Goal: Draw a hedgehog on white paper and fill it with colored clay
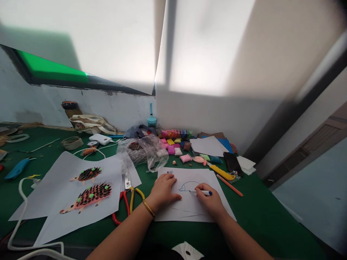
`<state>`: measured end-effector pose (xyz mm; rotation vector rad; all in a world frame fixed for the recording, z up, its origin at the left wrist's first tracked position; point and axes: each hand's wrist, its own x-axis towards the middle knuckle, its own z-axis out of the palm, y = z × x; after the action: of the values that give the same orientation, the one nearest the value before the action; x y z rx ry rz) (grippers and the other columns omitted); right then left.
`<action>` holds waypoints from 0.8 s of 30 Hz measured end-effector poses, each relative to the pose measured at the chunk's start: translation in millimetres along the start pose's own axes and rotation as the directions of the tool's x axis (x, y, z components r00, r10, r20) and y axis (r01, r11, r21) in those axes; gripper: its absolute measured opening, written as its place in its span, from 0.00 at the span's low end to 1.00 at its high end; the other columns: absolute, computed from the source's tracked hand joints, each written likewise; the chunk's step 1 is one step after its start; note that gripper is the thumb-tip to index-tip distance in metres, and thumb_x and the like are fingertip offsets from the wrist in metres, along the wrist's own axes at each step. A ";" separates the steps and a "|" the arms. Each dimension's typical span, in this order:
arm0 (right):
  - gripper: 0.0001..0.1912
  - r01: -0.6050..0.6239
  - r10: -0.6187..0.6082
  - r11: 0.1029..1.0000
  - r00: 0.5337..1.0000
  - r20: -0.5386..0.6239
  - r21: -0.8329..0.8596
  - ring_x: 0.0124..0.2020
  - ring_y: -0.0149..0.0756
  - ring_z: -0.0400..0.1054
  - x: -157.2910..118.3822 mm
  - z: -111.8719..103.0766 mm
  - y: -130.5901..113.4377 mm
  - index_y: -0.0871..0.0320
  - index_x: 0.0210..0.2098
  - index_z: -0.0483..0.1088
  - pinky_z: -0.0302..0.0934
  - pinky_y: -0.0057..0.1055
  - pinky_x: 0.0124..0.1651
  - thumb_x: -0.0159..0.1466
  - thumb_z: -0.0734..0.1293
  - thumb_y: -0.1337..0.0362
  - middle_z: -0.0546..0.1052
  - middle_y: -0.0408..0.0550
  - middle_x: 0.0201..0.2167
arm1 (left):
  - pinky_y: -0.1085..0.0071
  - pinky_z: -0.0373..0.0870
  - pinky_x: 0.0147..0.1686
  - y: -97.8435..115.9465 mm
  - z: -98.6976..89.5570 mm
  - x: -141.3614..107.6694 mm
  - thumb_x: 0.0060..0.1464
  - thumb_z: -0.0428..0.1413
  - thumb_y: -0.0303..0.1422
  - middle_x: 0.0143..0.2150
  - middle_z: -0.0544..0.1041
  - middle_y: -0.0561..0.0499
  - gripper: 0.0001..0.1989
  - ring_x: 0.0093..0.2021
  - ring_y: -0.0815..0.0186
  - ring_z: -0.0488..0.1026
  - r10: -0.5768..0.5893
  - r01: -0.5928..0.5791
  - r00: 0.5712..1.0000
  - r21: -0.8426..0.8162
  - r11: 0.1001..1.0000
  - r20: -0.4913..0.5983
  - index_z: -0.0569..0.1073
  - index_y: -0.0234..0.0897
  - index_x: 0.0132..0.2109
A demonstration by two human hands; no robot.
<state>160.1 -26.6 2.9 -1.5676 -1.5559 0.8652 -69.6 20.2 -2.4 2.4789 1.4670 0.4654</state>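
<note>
Our right hand (210, 203) grips a marker (201, 193) against the sketched paper (193, 210); our left hand (162, 192) lies spread on it, grasping nothing. Pliers (127, 204) crowd our left forearm (127, 225) on the green counter (261, 207), with coloured packets (171, 149), a plastic bag (157, 149) and a utility knife (222, 173) around the paper.

Upper left: dark window frame (108, 87). Left, below it: tape roll (72, 143), white power bank (100, 139). Lower left corner: white cable (25, 200), looping.
</note>
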 end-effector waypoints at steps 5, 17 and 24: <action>0.12 0.007 -0.007 1.000 1.000 0.000 -0.003 0.33 0.40 0.69 1.4 2.5 4.7 0.55 0.29 0.72 0.59 0.31 0.36 0.60 0.61 0.55 0.77 0.44 0.28 | 0.58 0.56 0.61 -0.5 -0.1 0.0 0.39 0.63 0.56 0.60 0.68 0.45 0.38 0.61 0.50 0.60 0.001 -0.001 1.000 -0.005 1.000 -0.001 0.72 0.41 0.56; 0.13 -0.006 0.006 1.000 1.000 0.000 0.001 0.33 0.40 0.69 0.9 2.4 4.8 0.55 0.28 0.71 0.59 0.31 0.36 0.60 0.62 0.54 0.77 0.44 0.28 | 0.59 0.56 0.61 0.5 -1.4 -0.3 0.39 0.63 0.56 0.61 0.68 0.45 0.38 0.62 0.50 0.60 -0.003 0.003 1.000 -0.001 1.000 0.009 0.72 0.41 0.56; 0.12 -0.029 0.029 1.000 1.000 -0.010 0.012 0.33 0.41 0.70 0.5 0.6 -0.3 0.55 0.28 0.73 0.59 0.31 0.35 0.58 0.62 0.55 0.78 0.45 0.28 | 0.58 0.55 0.61 2.0 -3.5 -0.6 0.40 0.63 0.55 0.61 0.67 0.45 0.38 0.62 0.50 0.60 -0.016 0.017 1.000 -0.009 1.000 0.024 0.72 0.41 0.56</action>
<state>159.4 -26.1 2.9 -1.5873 -1.5219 0.8786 -69.6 18.8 1.4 2.4554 1.4722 0.4372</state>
